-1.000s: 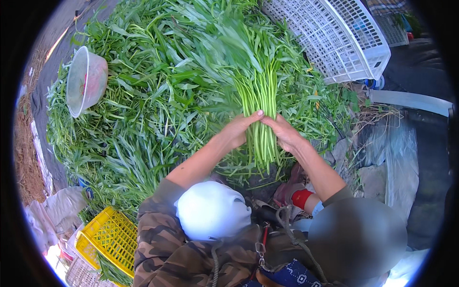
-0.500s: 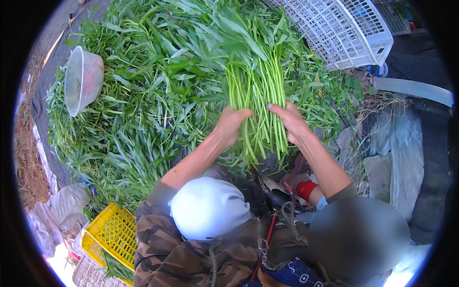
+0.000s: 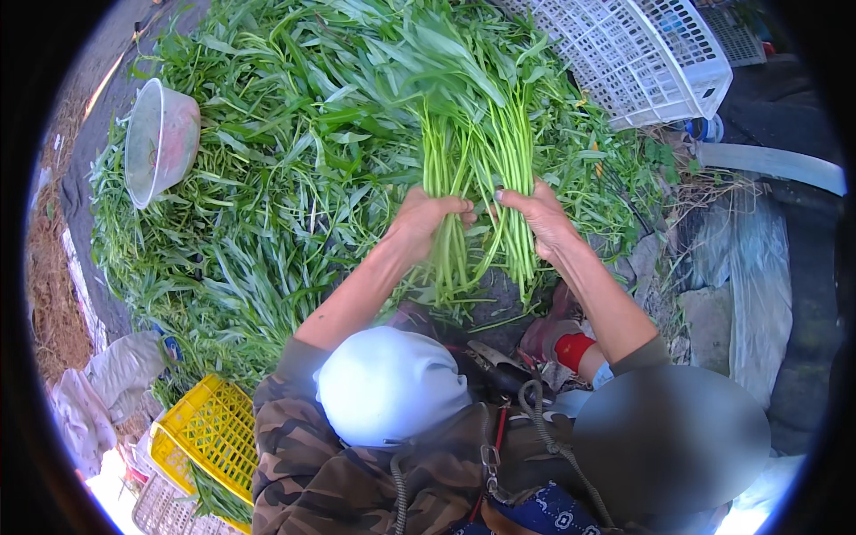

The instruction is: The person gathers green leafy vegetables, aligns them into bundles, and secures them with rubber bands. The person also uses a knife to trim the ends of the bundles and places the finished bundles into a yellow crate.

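Observation:
My left hand (image 3: 421,221) is closed round one bunch of water spinach (image 3: 442,160), thumb across the pale green stems. Beside it, my right hand (image 3: 544,218) grips a second bunch of water spinach (image 3: 514,152) in the same way. Below the hands the cut stem ends hang apart, with a gap between the bunches. Above, their long narrow leaves overlap and point away from me. Both bunches are held over a broad heap of loose water spinach (image 3: 267,178). My fingers are mostly hidden behind the stems.
A clear plastic tub (image 3: 162,143) rests tilted on the heap's left. A white slatted crate (image 3: 637,67) stands at the far right. At the lower left is a yellow crate (image 3: 209,437) with greens in it. Plastic sheeting (image 3: 758,294) lies on the right.
The stems have parted from one broad spread into two bunches, one in each hand. My left hand has moved up slightly, and its fingers have wrapped further round its bunch.

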